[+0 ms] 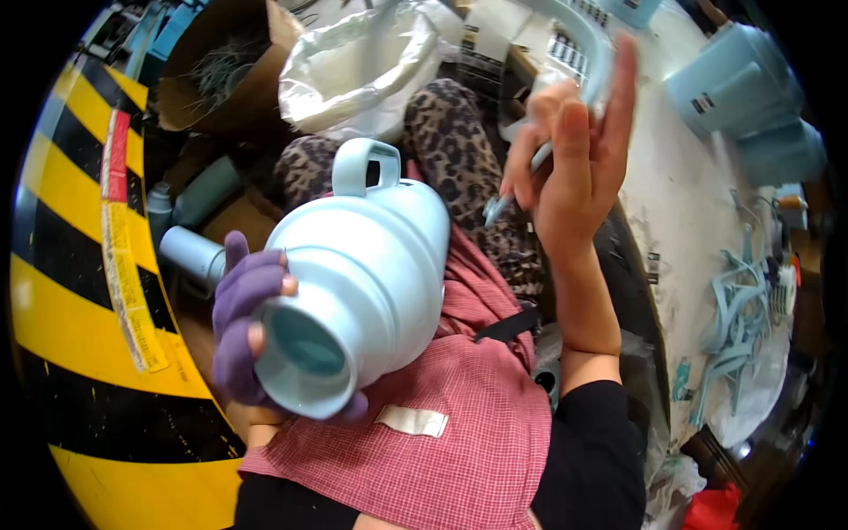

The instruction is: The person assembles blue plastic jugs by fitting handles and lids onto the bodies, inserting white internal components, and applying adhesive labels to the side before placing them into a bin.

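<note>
Cradling a pale-blue, round-bellied plastic jug over the red-checked cloth apron, the purple-gloved left hand curls round its flared mouth, seemingly to steady it, while the bare right hand, index finger extended, grips a slim pale-blue-tipped implement well apart, presumably to spare the jug's surface.

a: colours your end?
b: jug and curved strip pale blue, my left glove purple, my apron red-and-white check, my sleeves black.
a: around you?
b: yellow-black diagonal stripes on the panel, brown-black leopard print on my trousers.
</note>
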### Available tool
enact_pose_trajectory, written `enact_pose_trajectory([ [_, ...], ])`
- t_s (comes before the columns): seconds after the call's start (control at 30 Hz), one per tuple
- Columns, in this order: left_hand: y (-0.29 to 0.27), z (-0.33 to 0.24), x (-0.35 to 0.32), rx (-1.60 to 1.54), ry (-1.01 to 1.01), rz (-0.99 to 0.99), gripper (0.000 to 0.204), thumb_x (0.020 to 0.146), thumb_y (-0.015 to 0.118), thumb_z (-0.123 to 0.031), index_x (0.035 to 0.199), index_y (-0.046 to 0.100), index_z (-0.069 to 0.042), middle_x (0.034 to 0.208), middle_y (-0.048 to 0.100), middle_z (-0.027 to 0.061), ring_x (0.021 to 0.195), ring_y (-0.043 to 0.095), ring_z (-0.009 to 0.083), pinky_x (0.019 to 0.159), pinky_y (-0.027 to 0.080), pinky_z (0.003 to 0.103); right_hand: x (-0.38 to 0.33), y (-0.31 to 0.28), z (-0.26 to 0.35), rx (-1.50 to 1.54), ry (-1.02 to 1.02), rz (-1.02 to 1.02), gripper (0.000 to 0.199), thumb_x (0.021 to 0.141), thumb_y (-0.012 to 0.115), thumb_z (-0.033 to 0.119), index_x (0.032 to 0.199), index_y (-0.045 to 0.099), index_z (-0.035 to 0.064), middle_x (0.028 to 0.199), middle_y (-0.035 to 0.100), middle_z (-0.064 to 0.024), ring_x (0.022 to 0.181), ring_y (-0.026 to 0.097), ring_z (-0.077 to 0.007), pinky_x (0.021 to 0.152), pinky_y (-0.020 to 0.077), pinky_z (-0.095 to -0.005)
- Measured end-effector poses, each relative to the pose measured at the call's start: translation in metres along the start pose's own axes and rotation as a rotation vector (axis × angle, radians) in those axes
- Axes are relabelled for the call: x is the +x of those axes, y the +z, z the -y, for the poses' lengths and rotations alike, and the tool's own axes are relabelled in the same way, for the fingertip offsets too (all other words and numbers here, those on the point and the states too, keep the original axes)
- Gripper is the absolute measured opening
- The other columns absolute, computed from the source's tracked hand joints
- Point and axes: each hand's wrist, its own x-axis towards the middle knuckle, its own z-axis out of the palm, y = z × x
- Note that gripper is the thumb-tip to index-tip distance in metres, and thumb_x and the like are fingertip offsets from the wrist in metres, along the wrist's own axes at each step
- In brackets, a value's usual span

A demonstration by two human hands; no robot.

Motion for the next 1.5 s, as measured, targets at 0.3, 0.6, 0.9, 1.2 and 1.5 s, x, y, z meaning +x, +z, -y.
enact_pose_trajectory([
  [0.3, 0.0, 0.022, -0.015, 0.03, -0.155, -0.265, 0.103, 0.066, 0.086, -0.066, 0.143, 0.045, -0.011, 0.128, 0.061, 0.0186, 0.117, 0.064, 0.0341, 0.123, 0.015, 0.06, 0.008, 0.064, 0.002, 0.845, 0.316, -0.147, 0.048, 0.111, 0.044, 0.029, 0.156, 0.032, 0.0147, 0.084, 0.046, -0.0034, 0.04, 0.034, -0.0037, 0.033, 0.0318, -0.0206],
  [0.6, 0.036, -0.015, 0.034, -0.891, -0.078, -0.656, 0.108, 0.081, 0.059, -0.079, 0.156, 0.026, -0.009, 0.159, 0.031, 0.0202, 0.139, 0.042, 0.0342, 0.123, 0.03, 0.056, -0.006, 0.057, 0.013, 0.552, 0.623, -0.152, 0.046, 0.113, 0.039, 0.023, 0.156, 0.034, 0.0069, 0.081, 0.044, 0.0003, 0.044, 0.035, -0.003, 0.04, 0.0289, -0.0199],
  [0.9, 0.029, 0.036, -0.002, -1.367, -0.831, -0.153, 0.027, 0.074, 0.066, -0.012, 0.1, 0.057, -0.008, 0.133, 0.056, 0.0158, 0.092, 0.055, 0.0093, 0.085, 0.045, 0.025, -0.043, 0.051, 0.032, 0.122, 0.515, 0.152, 0.078, 0.095, 0.053, 0.011, 0.164, 0.016, 0.0096, 0.08, 0.047, -0.0048, 0.072, 0.048, -0.0141, 0.073, 0.0424, -0.0305],
  [1.2, 0.044, 0.042, -0.02, -1.294, -0.634, -0.173, 0.019, 0.077, 0.05, 0.003, 0.093, 0.049, -0.008, 0.129, 0.054, 0.0149, 0.098, 0.054, 0.0143, 0.089, 0.044, 0.029, -0.049, 0.055, 0.03, 0.027, 0.522, 0.092, 0.075, 0.095, 0.049, 0.007, 0.164, 0.018, 0.0113, 0.075, 0.042, -0.0022, 0.071, 0.044, -0.0138, 0.075, 0.0406, -0.0294],
  [1.5, 0.057, 0.024, -0.016, -0.827, -0.796, -0.309, 0.05, 0.094, 0.062, -0.025, 0.135, 0.05, 0.002, 0.119, 0.053, 0.0115, 0.101, 0.053, 0.0157, 0.093, 0.044, 0.028, -0.052, 0.045, 0.024, -0.015, 0.605, 0.036, 0.061, 0.101, 0.046, 0.02, 0.158, 0.029, 0.0039, 0.078, 0.051, -0.0037, 0.075, 0.047, -0.0098, 0.074, 0.0405, -0.0268],
])
